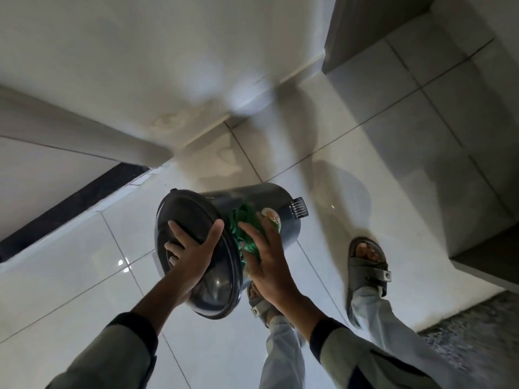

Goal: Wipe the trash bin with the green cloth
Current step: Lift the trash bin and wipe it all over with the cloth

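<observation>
A dark grey round trash bin (224,200) is tilted toward me above the white tiled floor, its domed lid (216,287) facing the camera. My left hand (193,251) grips the lid's top, fingers spread over it. My right hand (266,256) presses a crumpled green cloth (243,228) flat against the bin's side wall, beside a round white and green sticker (271,217). A black foot pedal (299,209) sticks out at the bin's base on the right.
Glossy white floor tiles (84,279) lie all around. My two feet in grey sandals (368,265) stand right of and under the bin. A white wall (140,66) and a black threshold strip (73,203) are at left. A grey step (421,130) rises at right.
</observation>
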